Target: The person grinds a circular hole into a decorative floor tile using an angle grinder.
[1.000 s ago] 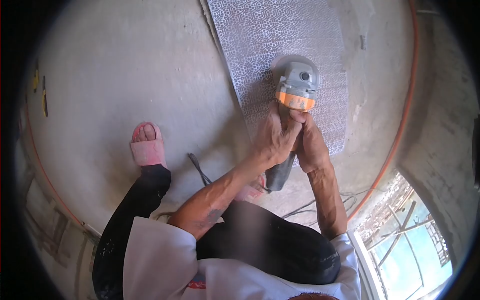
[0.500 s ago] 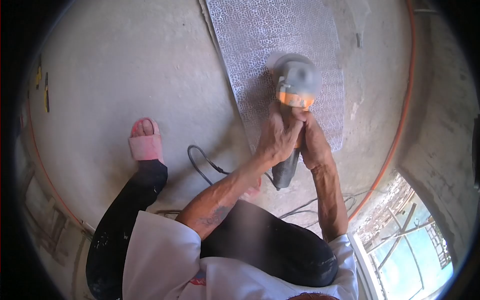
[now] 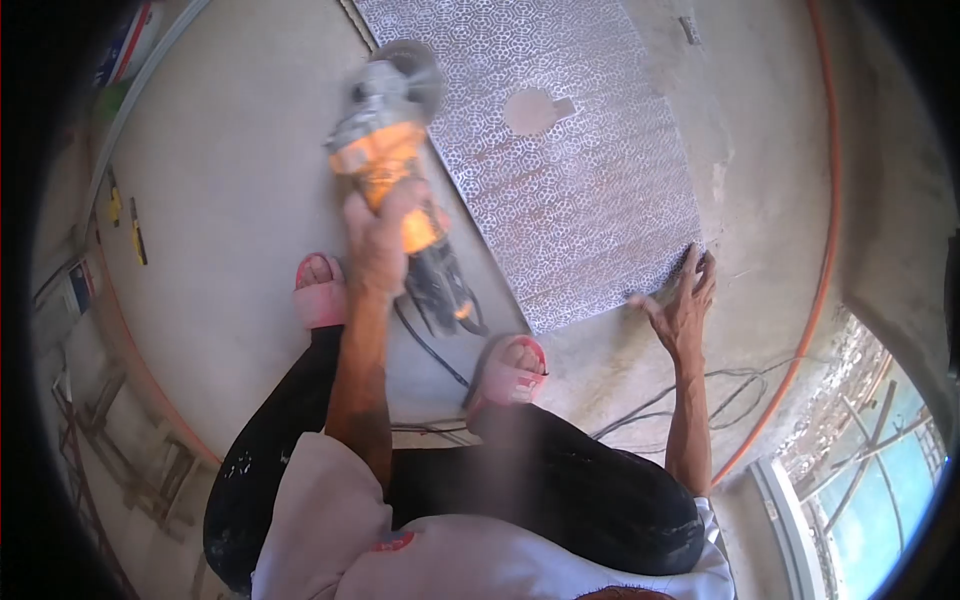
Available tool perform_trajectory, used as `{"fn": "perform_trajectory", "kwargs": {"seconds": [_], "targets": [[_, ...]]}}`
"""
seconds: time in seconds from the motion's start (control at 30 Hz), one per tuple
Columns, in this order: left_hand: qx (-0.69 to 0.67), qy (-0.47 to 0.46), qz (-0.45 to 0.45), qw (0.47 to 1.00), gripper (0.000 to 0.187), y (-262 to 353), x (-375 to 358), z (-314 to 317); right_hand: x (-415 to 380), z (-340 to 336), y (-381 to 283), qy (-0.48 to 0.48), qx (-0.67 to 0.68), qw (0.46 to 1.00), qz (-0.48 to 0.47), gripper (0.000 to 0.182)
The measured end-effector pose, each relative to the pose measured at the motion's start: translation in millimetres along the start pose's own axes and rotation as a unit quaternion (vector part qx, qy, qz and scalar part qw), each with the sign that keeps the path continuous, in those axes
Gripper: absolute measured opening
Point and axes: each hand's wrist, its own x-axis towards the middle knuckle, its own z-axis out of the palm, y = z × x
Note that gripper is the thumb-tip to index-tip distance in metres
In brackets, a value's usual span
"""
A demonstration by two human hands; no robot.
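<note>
My left hand (image 3: pixel 380 240) is closed around the body of an orange and grey angle grinder (image 3: pixel 385 180). The grinder is held left of a patterned panel (image 3: pixel 590 220), its round disc (image 3: pixel 412 75) overlapping the panel's left edge in this view. Motion blurs the tool a little. At the panel's near right corner is my right hand (image 3: pixel 685 305), fingers spread, with fingertips right at the edge. A round, plain brownish patch (image 3: pixel 530 111) with a small notch on its right side shows in the panel's upper part.
A dark cord (image 3: pixel 430 345) trails from the grinder toward my feet in pink slippers (image 3: pixel 510 375). Loose cables (image 3: pixel 720 395) lie on the concrete floor at right, near an orange hose (image 3: pixel 825 200). Two yellow and black tools (image 3: pixel 137 232) lie far left.
My left hand has carried the grinder left, off the panel's middle, uncovering the round patch. My right hand has let go of it and moved to the panel's near right corner.
</note>
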Motion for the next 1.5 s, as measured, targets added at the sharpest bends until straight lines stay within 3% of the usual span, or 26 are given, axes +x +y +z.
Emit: {"fn": "perform_trajectory", "kwargs": {"seconds": [0.13, 0.23, 0.37, 0.47, 0.57, 0.67, 0.7, 0.8, 0.9, 1.03, 1.27, 1.37, 1.5], "targets": [[0.005, 0.040, 0.010, 0.999, 0.031, 4.7, 0.8, -41.3, -4.8, 13.5, 2.3, 0.049, -0.011, 0.998, -0.023, 0.125], [-0.007, 0.044, -0.007, 0.999, 0.032, -1.0, -3.9, -49.7, -23.9, 15.5, 11.1, 0.006, -0.041, 0.998, -0.051, 0.117], [-0.016, 0.044, -0.022, 0.999, 0.032, -7.7, -5.1, -56.3, -49.2, 46.7, -23.6, 0.090, -0.017, 0.996, 0.006, 0.107], [-0.022, 0.032, -0.016, 0.999, 0.031, -13.2, -5.7, -52.6, -59.8, 54.0, -54.1, 0.091, -0.018, 0.992, 0.081, 0.101], [-0.026, 0.012, 0.009, 1.000, 0.030, -11.6, -5.9, -49.0, -70.3, 68.4, -80.0, 0.121, 0.014, 0.988, 0.098, 0.094], [-0.025, -0.001, 0.013, 1.000, 0.031, -8.8, -4.4, -49.9, -84.7, 62.7, -99.3, 0.098, 0.073, 0.990, 0.075, 0.086], [-0.020, 0.000, 0.018, 1.000, 0.031, -8.3, -3.6, -49.3, -89.5, 57.2, -102.1, 0.103, 0.104, 0.988, 0.050, 0.072], [-0.011, 0.010, 0.016, 1.000, 0.032, -11.3, -6.5, -47.0, -103.1, 45.2, -93.3, 0.038, 0.098, 0.994, 0.029, 0.057], [-0.013, 0.029, 0.003, 1.000, 0.034, -18.5, -5.6, -54.5, -86.6, 26.3, -104.4, 0.059, 0.116, 0.991, 0.020, 0.049], [0.000, 0.071, 0.000, 0.997, 0.036, -25.3, -9.4, -59.9, -46.6, 21.6, -122.8, 0.033, 0.168, 0.982, -0.075, 0.050], [0.015, 0.065, 0.047, 0.997, 0.042, -19.1, -0.1, -75.6, -33.0, 34.1, -146.6, -0.029, 0.232, 0.969, -0.081, 0.048], [0.061, 0.109, 0.039, 0.991, 0.041, -20.0, 11.9, -84.3, -37.7, 38.7, -153.8, -0.088, 0.243, 0.963, -0.070, 0.047], [-0.002, 0.115, -0.012, 0.993, 0.040, -20.1, 20.6, -98.6, -35.8, 42.1, -160.3, -0.098, 0.242, 0.962, -0.081, 0.043]]}}
